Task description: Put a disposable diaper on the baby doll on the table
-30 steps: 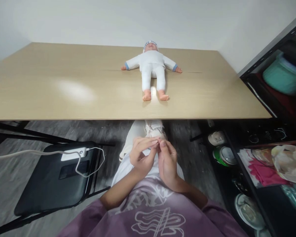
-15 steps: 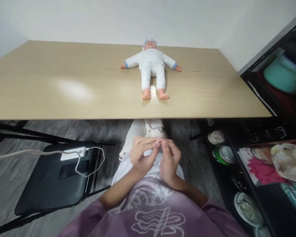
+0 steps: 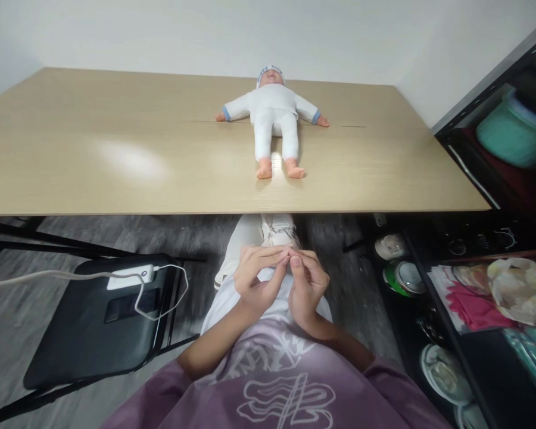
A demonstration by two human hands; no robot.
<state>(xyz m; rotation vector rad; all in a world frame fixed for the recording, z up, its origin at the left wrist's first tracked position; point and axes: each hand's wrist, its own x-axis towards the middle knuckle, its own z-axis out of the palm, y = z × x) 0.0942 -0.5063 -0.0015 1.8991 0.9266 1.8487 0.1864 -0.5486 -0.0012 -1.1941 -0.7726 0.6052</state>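
In front of my lap, below the table edge, my left hand [image 3: 261,274] and my right hand [image 3: 308,283] meet at the fingertips. The fingers of each are held close together, thumbs side by side, and no object shows in either hand. A baby doll [image 3: 274,113] in a white outfit with blue cuffs and a patterned cap lies on its back on the table [image 3: 183,161]. Its arms are spread and its bare feet point toward me. Both hands are apart from the doll.
On the left, a black folding chair [image 3: 93,333] holds a white power bank [image 3: 131,277] with a cable, beside a dark phone-like slab [image 3: 131,305]. At right, a black shelf [image 3: 504,363] carries a teal container [image 3: 513,131], pink cloth [image 3: 473,307] and several dishes and tins.
The view has shifted very slightly, so the table and doll appear a little higher. My hands keep their fingertips together in nearly the same pose.
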